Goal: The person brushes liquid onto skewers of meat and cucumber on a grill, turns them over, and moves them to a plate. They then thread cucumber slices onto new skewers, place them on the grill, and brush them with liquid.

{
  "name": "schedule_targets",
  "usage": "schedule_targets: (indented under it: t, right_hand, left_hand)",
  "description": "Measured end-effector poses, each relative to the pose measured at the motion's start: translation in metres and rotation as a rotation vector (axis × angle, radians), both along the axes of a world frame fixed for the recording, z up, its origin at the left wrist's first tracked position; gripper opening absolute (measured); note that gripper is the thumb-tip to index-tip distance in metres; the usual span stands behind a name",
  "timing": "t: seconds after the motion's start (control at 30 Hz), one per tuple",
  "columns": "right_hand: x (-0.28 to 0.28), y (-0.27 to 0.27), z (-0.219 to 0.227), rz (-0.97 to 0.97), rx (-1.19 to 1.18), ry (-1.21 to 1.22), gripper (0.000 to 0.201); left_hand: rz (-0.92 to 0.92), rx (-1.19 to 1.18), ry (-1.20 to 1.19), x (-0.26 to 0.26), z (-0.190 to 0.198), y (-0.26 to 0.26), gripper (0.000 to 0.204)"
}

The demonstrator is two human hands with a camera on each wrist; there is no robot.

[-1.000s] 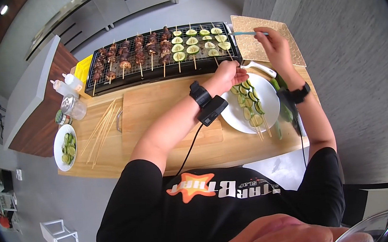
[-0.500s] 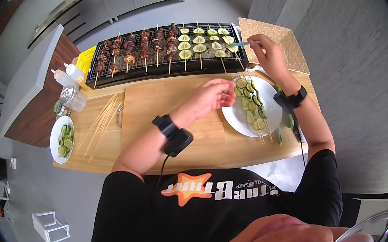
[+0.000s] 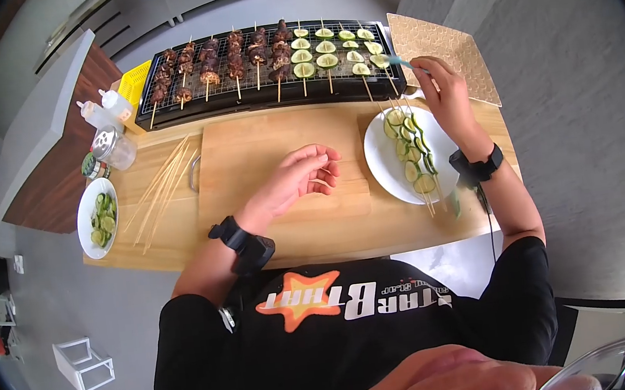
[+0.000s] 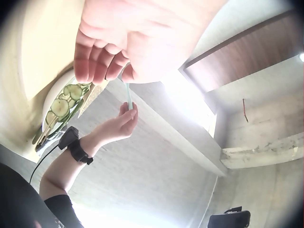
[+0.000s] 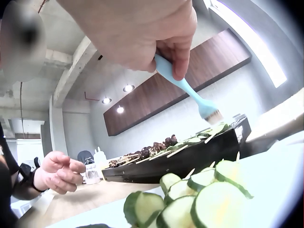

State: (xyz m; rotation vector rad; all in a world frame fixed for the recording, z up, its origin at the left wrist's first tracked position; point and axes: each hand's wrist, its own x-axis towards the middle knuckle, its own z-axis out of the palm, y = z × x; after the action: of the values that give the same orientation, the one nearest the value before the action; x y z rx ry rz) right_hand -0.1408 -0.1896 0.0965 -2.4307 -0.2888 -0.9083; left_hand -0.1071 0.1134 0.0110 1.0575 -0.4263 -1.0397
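My right hand (image 3: 446, 99) grips the handle of a light blue basting brush (image 5: 187, 90). Its bristles are right at a cucumber slice of the rightmost skewer on the black grill (image 3: 255, 101), as the right wrist view shows. Several skewers of cucumber slices (image 3: 326, 47) lie on the right part of the rack. My left hand (image 3: 302, 174) hovers over the wooden cutting board (image 3: 246, 152), fingers loosely curved with nothing in them. Below my right hand, a white plate (image 3: 381, 158) carries more cucumber skewers (image 3: 409, 149).
Browned meat skewers (image 3: 235, 53) fill the grill's left part. At the left stand squeeze bottles (image 3: 116, 106), a shaker jar (image 3: 114, 148) and a bowl of cucumber slices (image 3: 103, 219). Bare bamboo sticks (image 3: 165, 188) lie beside the board. A patterned tan mat (image 3: 450, 48) lies right of the grill.
My left hand has drawn back from the skewer end at the grill's front edge, moving left and toward my body over the board. The brush stays at the rightmost cucumber skewer.
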Motion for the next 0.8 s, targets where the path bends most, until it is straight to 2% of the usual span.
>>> schedule_targets:
  t: [0.03,0.07,0.1,0.13,0.17,0.2,0.23,0.27,0.3,0.37,0.47,0.53,0.57,0.63,0.67,0.7,0.8]
  right_hand:
    - [-0.003,0.005,0.001,0.014,0.003,-0.008,0.017]
    - [-0.007,0.014,0.004,0.038,-0.085,-0.121,0.021]
    - [-0.017,0.031,0.004,0.088,0.057,-0.055,0.026]
    - [-0.023,0.045,-0.002,0.121,-0.063,-0.090,0.031]
    - [-0.035,0.063,-0.006,0.202,-0.103,-0.024,0.030]
    - [-0.040,0.071,-0.031,0.293,-0.141,0.027,0.031]
    - [-0.048,0.086,-0.030,0.384,-0.189,0.036,0.033]
    - [-0.055,0.102,-0.029,0.477,-0.234,0.048,0.036]
    - [-0.060,0.112,-0.027,0.445,-0.337,0.053,0.039]
    - [-0.057,0.122,-0.023,0.505,-0.226,0.127,0.040]
    - [-0.036,0.098,-0.023,0.456,-0.065,0.219,0.036]
    - [-0.010,0.069,-0.029,0.221,0.159,0.326,0.029]
    - [0.001,0.053,-0.023,0.080,0.096,0.380,0.027]
    - [0.027,0.018,-0.038,-0.078,0.074,0.356,0.027]
    - [0.037,0.006,-0.042,-0.129,0.083,0.386,0.028]
    - [0.050,-0.011,-0.054,-0.157,-0.014,0.356,0.028]
    - [0.067,-0.019,-0.053,-0.301,-0.132,0.492,0.025]
  left_hand:
    - [-0.018,0.006,-0.019,-0.001,0.003,0.003,0.031]
    - [-0.040,-0.033,-0.020,-0.003,0.008,0.004,0.032]
    - [-0.063,-0.071,-0.019,-0.006,0.014,0.003,0.034]
    - [-0.087,-0.107,-0.016,-0.009,0.018,0.002,0.036]
    - [-0.082,-0.151,0.044,-0.013,0.023,-0.002,0.038]
    - [-0.077,-0.193,0.103,-0.017,0.027,-0.008,0.040]
    - [-0.072,-0.237,0.162,-0.019,0.029,-0.012,0.041]
    - [-0.042,-0.267,0.285,-0.016,0.016,-0.016,0.041]
    - [0.011,-0.253,0.279,-0.014,0.007,-0.014,0.039]
    - [0.118,-0.223,0.266,-0.014,0.007,-0.010,0.037]
    - [0.285,-0.204,0.126,-0.010,0.003,0.009,0.028]
    - [0.327,-0.230,-0.007,-0.006,-0.001,0.030,0.026]
    - [0.348,-0.199,-0.014,-0.003,-0.003,0.042,0.025]
    - [0.391,-0.135,-0.032,-0.002,-0.004,0.061,0.024]
    - [0.442,-0.103,-0.036,-0.005,0.001,0.065,0.022]
    - [0.447,-0.122,-0.024,-0.005,-0.001,0.071,0.022]
    - [0.470,-0.174,-0.017,0.001,-0.014,0.084,0.023]
